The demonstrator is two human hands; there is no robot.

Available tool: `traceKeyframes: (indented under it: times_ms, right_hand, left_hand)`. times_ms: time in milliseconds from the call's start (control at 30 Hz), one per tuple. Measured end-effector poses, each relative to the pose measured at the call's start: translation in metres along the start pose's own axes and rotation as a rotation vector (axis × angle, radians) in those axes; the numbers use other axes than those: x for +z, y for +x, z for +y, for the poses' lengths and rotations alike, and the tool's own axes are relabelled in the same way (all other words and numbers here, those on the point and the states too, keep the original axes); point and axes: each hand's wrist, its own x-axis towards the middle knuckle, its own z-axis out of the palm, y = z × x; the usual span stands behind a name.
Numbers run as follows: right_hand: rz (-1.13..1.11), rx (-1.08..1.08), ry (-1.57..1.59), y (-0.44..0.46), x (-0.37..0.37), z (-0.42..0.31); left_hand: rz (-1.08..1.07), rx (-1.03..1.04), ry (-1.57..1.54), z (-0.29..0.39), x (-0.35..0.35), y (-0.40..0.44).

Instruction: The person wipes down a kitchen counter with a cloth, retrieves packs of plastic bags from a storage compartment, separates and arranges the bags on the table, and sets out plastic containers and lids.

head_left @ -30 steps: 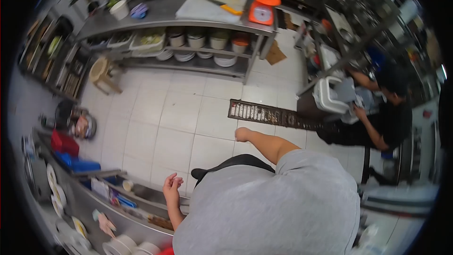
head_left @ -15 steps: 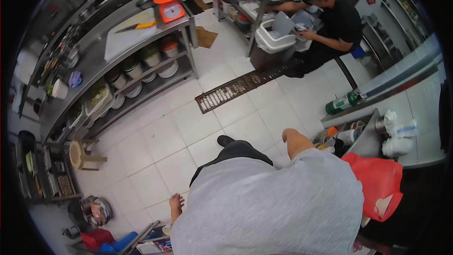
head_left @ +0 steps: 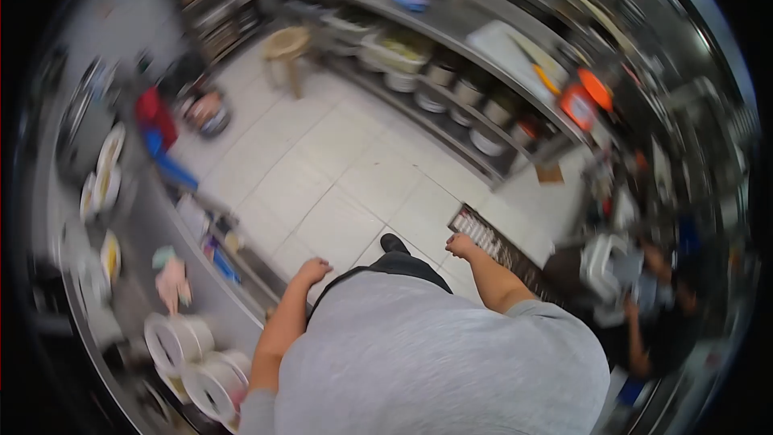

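Observation:
My left hand hangs in front of my body at the left, its loosely bent fingers pointing right, with nothing visible in it. Farther right and slightly higher in view, my right hand is curled closed, and no object shows in it. Both hands are over the tiled floor, touching nothing. The right one is near the end of the floor drain grate. Between them a dark shoe shows below my grey shirt.
A steel table holds a cutting board, a knife and an orange scale. A stool stands by its left end. At left is a steel counter with plates and bowls. A person works beside a white-rimmed bin.
The view has swung left, bringing the left counter back and shifting the table and co-worker rightward. My left forearm now shows more fully, and my right hand has come further inward.

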Motion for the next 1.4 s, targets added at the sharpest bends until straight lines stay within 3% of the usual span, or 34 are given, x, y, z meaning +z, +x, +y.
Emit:
traceKeyframes:
  times_ms: [67, 133, 233, 400, 567, 633, 733, 833, 900, 1000, 1033, 1067, 1133, 1167, 1233, 1300, 1400]
  right_hand:
    - [-0.095, -0.085, 0.008, 0.048, -0.013, -0.009]
    - [-0.277, 0.081, -0.002, 0.094, -0.017, -0.033]
    - [-0.43, -0.004, -0.228, 0.121, -0.038, -0.094]
    - [-0.647, -0.303, -0.533, 0.226, -0.063, -0.173]
    - [-0.769, -0.47, -0.659, 0.343, -0.1, -0.267]
    - [-0.787, -0.433, -0.621, 0.387, -0.109, -0.306]
    - [-0.66, -0.122, -0.463, 0.425, -0.102, -0.36]
    - [-0.591, -0.228, -0.679, 0.413, -0.086, -0.41]
    - [-0.589, -0.295, -0.765, 0.4, -0.052, -0.441]
    - [-0.75, -0.439, -0.854, 0.371, 0.019, -0.464]
    - [-0.828, -0.537, -0.894, 0.352, 0.037, -0.468]
    - [-0.905, -0.634, -0.929, 0.319, 0.049, -0.472]
    - [-1.026, -0.63, -0.961, 0.288, 0.091, -0.468]
    - [-1.073, -0.668, -0.923, 0.244, 0.089, -0.472]
    - [-1.185, -0.725, -0.837, 0.155, 0.08, -0.476]
    - [-1.313, -0.754, -0.749, 0.102, 0.087, -0.474]
    - [-1.405, -0.774, -0.739, 0.022, 0.086, -0.471]
  left_hand:
    - [0.131, 0.008, 0.003, -0.001, -0.009, -0.019]
    - [0.219, 0.013, 0.07, -0.013, -0.008, -0.024]
    - [0.488, -0.143, -0.322, 0.0, -0.014, -0.065]
    - [0.443, -0.497, -0.579, -0.016, 0.019, -0.078]
    - [0.481, -0.795, -0.574, -0.013, 0.126, -0.09]
    - [0.533, -1.013, -0.716, -0.003, 0.2, -0.092]
    - [0.438, -1.231, -0.915, 0.063, 0.249, -0.122]
    - [0.364, -1.284, -1.245, 0.136, 0.285, -0.123]
    - [0.432, -1.228, -1.622, 0.174, 0.329, -0.108]
    - [0.367, -1.39, -1.888, 0.239, 0.296, -0.108]
    - [0.35, -1.341, -1.961, 0.25, 0.291, -0.109]
    - [0.371, -1.309, -1.959, 0.257, 0.294, -0.106]
    - [0.425, -1.24, -1.939, 0.26, 0.302, -0.102]
    - [0.442, -1.242, -1.785, 0.256, 0.305, -0.102]
    - [0.98, -1.252, -1.001, 0.256, 0.332, -0.112]
    - [1.301, -1.489, -1.097, 0.252, 0.285, -0.171]
    - [1.853, -1.649, -0.59, 0.239, 0.267, -0.275]
